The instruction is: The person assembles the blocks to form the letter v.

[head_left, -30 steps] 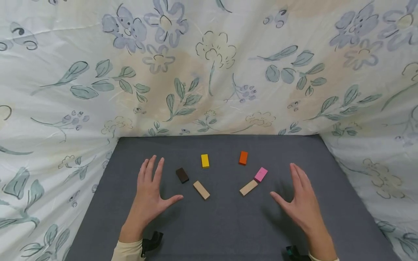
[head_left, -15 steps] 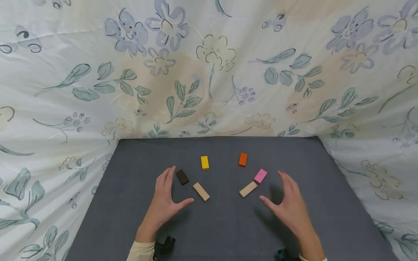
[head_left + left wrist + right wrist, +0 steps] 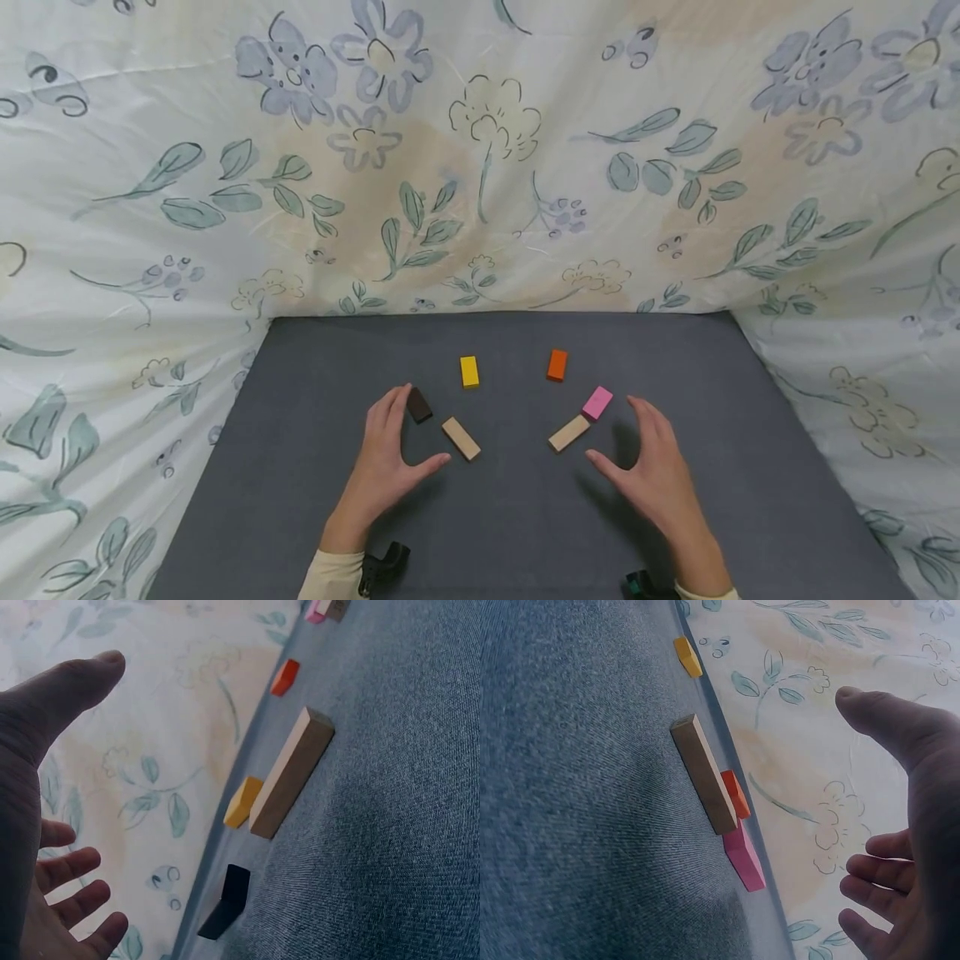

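My left hand hovers over the cloth with thumb and fingers spread apart, holding nothing. In the head view its fingertips overlap the edge of a dark brown block. Just right of its thumb lies a plain wooden block, longer than the coloured ones. My right hand is likewise spread and holds nothing. Nearest to it are a pink block and a second plain wooden block, which lie end to end. Farther back sit a yellow block and an orange block.
A dark grey cloth covers the table. White floral fabric rises along the back and both sides. A black wrist strap shows at my left sleeve.
Both hands have moved inward toward the blocks, the left one to the right and the right one to the left. Their fingers are slightly less spread. The blocks have stayed put.
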Available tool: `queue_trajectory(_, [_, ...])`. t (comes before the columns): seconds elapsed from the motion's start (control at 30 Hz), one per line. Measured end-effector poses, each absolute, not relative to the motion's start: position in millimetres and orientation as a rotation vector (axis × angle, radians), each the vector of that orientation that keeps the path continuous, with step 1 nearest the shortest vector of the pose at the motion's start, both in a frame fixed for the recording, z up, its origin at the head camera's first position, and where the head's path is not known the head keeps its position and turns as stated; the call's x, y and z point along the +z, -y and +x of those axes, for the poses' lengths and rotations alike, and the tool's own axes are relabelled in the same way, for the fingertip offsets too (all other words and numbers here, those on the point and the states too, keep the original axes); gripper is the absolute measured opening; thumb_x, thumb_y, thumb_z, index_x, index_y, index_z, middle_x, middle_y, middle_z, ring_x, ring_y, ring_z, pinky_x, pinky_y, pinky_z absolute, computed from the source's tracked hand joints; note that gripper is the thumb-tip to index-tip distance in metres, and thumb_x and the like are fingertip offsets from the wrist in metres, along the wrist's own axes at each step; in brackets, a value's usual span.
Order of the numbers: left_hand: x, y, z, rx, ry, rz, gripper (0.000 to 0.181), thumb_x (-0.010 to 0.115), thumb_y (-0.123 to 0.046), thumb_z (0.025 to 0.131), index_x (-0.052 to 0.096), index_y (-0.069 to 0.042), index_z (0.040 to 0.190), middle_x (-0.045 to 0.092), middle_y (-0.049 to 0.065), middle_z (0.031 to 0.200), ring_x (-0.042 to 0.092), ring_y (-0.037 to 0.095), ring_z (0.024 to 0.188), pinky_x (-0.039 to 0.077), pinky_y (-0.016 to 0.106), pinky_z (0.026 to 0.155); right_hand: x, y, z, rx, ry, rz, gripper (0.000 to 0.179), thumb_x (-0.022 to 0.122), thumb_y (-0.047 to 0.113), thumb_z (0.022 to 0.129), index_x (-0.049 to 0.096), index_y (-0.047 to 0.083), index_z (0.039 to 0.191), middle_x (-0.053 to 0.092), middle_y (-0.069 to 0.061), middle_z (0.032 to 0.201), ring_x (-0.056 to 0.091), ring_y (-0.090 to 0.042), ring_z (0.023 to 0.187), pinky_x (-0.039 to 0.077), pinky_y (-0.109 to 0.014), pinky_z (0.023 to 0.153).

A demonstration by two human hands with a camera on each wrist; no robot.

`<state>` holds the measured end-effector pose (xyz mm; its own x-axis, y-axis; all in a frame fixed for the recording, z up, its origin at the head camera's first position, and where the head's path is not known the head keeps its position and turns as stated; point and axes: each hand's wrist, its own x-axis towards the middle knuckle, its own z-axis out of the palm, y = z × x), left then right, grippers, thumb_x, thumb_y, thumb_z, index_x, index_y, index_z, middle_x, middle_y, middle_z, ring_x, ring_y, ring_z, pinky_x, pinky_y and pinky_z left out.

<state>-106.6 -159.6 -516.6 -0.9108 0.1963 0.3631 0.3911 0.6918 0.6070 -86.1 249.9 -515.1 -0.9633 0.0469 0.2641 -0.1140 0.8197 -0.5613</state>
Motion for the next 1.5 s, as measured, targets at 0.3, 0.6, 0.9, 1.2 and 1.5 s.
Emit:
queue_trajectory(0.3, [-522,156,-107,-1.054,2.700,-0.429,0.118,0.096,-0.043,0.083,0.028,-0.004,0.170,0.032,0.023,0.168,0.031,0.046,0.151,0.040,0.071,0.113,-518,-245,-88,0.868,2.753,0.047,0.105,0.094,0.050,0.083,0.042,0.003,0.160,0.042,-0.027,0.160,0.041,-0.047,0.145,0.041,-0.075,0.108])
queue_trajectory(0.6, [-525,153,-106,-1.092,2.723,-0.399,0.117,0.096,-0.043,0.083,0.028,-0.003,0.170,0.031,0.024,0.168,0.031,0.046,0.151,0.040,0.070,0.113,-523,-241,-88,0.881,2.760,0.051,0.103,0.094,0.049,0.083,0.044,0.001,0.159,0.043,-0.027,0.159,0.042,-0.047,0.145,0.041,-0.075,0.109])
queue_trajectory(0.9, [-528,148,-107,-1.124,2.737,-0.385,0.116,0.095,-0.045,0.084,0.029,-0.003,0.169,0.032,0.022,0.168,0.031,0.044,0.152,0.041,0.068,0.113,-528,-239,-91,0.888,2.760,0.053,0.103,0.094,0.050,0.083,0.045,0.001,0.158,0.044,-0.027,0.158,0.043,-0.047,0.144,0.042,-0.073,0.109])
queue_trajectory(1.2, [-531,147,-108,-1.108,2.751,-0.364,0.114,0.094,-0.046,0.085,0.030,-0.002,0.169,0.033,0.024,0.167,0.033,0.045,0.151,0.042,0.069,0.112,-529,-237,-93,0.892,2.786,0.034,0.102,0.093,0.050,0.083,0.045,0.001,0.158,0.042,-0.027,0.159,0.041,-0.047,0.145,0.040,-0.073,0.111])
queue_trajectory(1.5, [-530,144,-107,-1.129,2.794,-0.332,0.116,0.095,-0.048,0.084,0.030,-0.004,0.170,0.032,0.022,0.169,0.030,0.044,0.154,0.042,0.068,0.113,-535,-237,-93,0.882,2.787,0.035,0.101,0.095,0.047,0.082,0.046,-0.001,0.157,0.044,-0.029,0.158,0.042,-0.047,0.144,0.040,-0.072,0.112])
